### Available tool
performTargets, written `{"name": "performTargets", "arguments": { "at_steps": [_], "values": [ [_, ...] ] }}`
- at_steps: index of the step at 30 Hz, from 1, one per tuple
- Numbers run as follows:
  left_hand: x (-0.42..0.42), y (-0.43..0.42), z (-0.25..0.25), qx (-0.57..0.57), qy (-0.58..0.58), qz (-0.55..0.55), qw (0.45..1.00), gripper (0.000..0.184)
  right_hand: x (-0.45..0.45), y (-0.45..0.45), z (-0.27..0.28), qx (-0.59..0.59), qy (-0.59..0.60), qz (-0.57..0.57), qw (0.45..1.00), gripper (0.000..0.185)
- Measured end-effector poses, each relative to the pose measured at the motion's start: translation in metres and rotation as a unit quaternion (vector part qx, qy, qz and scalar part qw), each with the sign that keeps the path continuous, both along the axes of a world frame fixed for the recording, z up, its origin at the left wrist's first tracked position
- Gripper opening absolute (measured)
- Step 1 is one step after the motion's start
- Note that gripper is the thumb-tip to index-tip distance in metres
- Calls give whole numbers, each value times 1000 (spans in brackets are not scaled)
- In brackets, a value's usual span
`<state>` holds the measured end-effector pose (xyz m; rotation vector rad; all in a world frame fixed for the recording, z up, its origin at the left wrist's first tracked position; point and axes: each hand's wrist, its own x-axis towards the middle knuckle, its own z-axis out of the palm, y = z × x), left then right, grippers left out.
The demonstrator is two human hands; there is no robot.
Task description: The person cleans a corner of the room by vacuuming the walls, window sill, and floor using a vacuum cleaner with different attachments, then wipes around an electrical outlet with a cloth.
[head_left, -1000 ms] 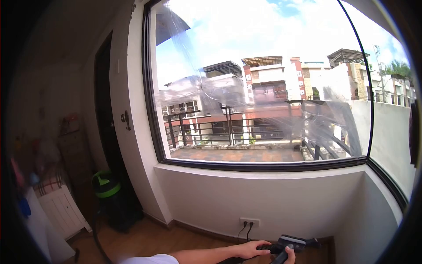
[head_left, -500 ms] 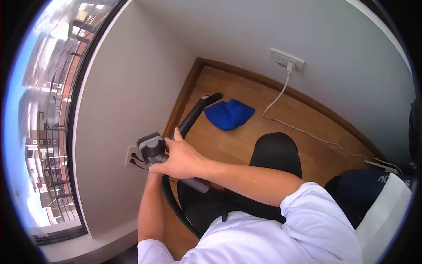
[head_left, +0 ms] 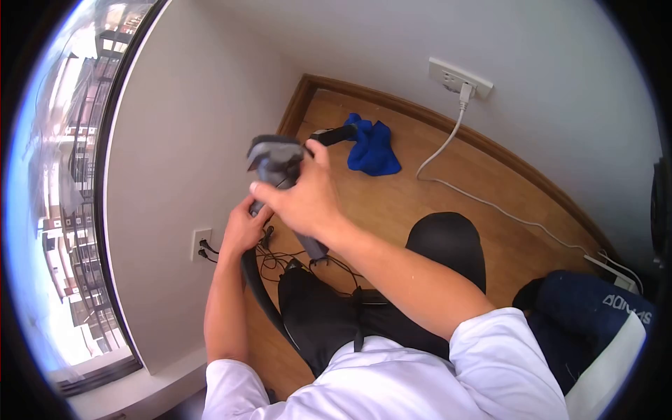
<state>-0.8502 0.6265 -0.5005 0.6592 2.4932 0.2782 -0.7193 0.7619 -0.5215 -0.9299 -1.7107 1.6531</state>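
My right hand is closed around the dark grey handle of a vacuum cleaner, with a brush head at its upper left. Below the palm a grey cylindrical part sticks out. Just under the brush head, my left hand is closed on the end of the black vacuum hose, which curves down past my knee. A black nozzle reaches out beyond my right hand, its tip against a crumpled blue cloth on the floor. My right hand hides where the nozzle joins the handle.
Black cords lie tangled by my knee, near a wall outlet. A white cable runs from another outlet across the wooden floor. A navy bag sits at right; a window is at left.
Both hands have moved up and forward with the vacuum parts. The blue cloth has shifted slightly and is more bunched, now touching the nozzle tip. Cords by the knee have come into view.
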Motion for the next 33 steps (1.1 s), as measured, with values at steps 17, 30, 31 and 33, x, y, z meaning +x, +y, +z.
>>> {"name": "performTargets", "arguments": {
  "at_steps": [17,30,31,33],
  "values": [
    [-12,-205,69,162,-62,120,977,55,33,145,29,-329,391,-119,852,47],
    [-81,41,-143,48,154,-14,987,61,181,200,50,-122,548,-78,824,74],
    [-89,59,-151,50,156,-20,986,61,174,193,60,-116,529,-143,828,74],
    [-100,89,-166,53,167,14,984,61,166,185,67,-105,507,-210,829,73]
  ]
}}
